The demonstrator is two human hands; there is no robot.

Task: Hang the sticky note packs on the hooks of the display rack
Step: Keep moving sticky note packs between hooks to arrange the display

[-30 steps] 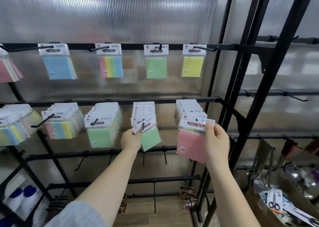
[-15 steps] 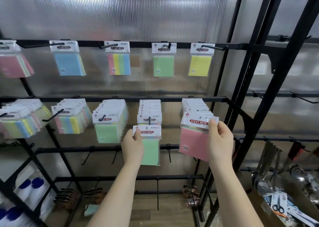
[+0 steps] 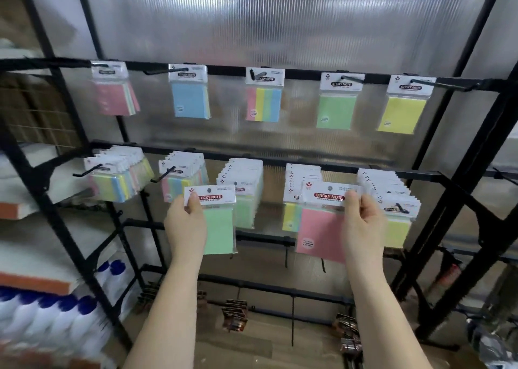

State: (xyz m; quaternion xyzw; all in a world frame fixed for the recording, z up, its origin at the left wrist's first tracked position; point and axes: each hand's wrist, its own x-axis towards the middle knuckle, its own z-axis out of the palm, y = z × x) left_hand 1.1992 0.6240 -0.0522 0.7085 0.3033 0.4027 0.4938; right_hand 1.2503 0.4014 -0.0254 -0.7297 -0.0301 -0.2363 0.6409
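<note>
My left hand (image 3: 185, 223) pinches the white header of a green sticky note pack (image 3: 218, 228), held free in front of the middle row of the black display rack (image 3: 280, 161). My right hand (image 3: 361, 220) pinches the header of a pink sticky note pack (image 3: 322, 234), also off any hook. Behind them, several full stacks of packs hang on the middle-row hooks, among them a green stack (image 3: 246, 195) and a stack at the right (image 3: 392, 197). The top row holds single packs: pink (image 3: 115, 96), blue (image 3: 190, 99), striped (image 3: 263, 102), green (image 3: 336, 108), yellow (image 3: 403, 113).
Empty hooks (image 3: 286, 253) hang from a lower bar beneath my hands. White bottles with blue caps (image 3: 70, 318) fill the shelf at lower left. Slanted black rack posts (image 3: 459, 220) stand at the right, with small dark packaged goods (image 3: 235, 315) low near the floor.
Both hands have drawn their packs leftward and off the hooks. The view has swung left, bringing the left shelf and bottles into sight.
</note>
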